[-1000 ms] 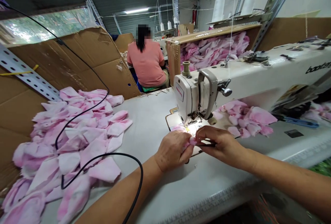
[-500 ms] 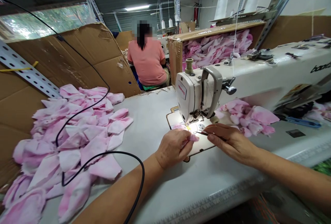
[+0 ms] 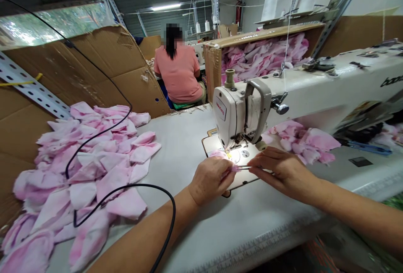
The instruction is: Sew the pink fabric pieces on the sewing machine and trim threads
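Observation:
My left hand (image 3: 212, 179) is closed on a small piece of pink fabric (image 3: 219, 154), in front of the sewing machine (image 3: 231, 111). Part of that fabric lies on the lit metal plate beside the needle area; the rest is hidden by my fingers. In my right hand (image 3: 281, 174) is a thin pair of tweezers (image 3: 243, 167), pinched between thumb and fingers. Their tips point left and reach the fabric edge at my left fingertips. Behind my right hand, a bunch of pink fabric pieces (image 3: 304, 140) lies under the machine arm.
A large heap of pink fabric pieces (image 3: 119, 172) covers the table's left side, with a black cable (image 3: 116, 130) crossing over it. Blue-handled snips (image 3: 370, 148) lie at right. Beyond the table are a cardboard box (image 3: 213, 69) of fabric and a seated person (image 3: 178, 73).
My right hand has shifted slightly left and turned, and the tweezers' tips now reach the fabric at my left fingers. My left hand stays nearly in place.

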### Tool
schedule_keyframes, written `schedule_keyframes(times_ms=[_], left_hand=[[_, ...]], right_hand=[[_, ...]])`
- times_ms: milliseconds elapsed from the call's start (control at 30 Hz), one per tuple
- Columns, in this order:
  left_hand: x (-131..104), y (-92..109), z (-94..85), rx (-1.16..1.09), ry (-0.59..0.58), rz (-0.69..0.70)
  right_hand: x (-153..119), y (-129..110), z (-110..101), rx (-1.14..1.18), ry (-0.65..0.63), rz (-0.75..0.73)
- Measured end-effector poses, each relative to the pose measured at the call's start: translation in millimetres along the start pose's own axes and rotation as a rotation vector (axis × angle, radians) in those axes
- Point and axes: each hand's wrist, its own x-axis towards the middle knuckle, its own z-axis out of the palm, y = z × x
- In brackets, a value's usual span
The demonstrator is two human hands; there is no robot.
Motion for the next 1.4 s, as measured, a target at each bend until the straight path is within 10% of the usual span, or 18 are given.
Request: schedule_keyframes(times_ms=[700,1400], left_hand=[[-0.8,-2.3,4.5,0.07,0.005,0.004],[-3.7,-7.3,6.1,0.066,-0.069,0.027]], right_hand=[[1.3,-1.4,-3.5,-0.237,-0.031,-0.098],[9.4,-8.0,17.6,0.093,0.041,-0.016]])
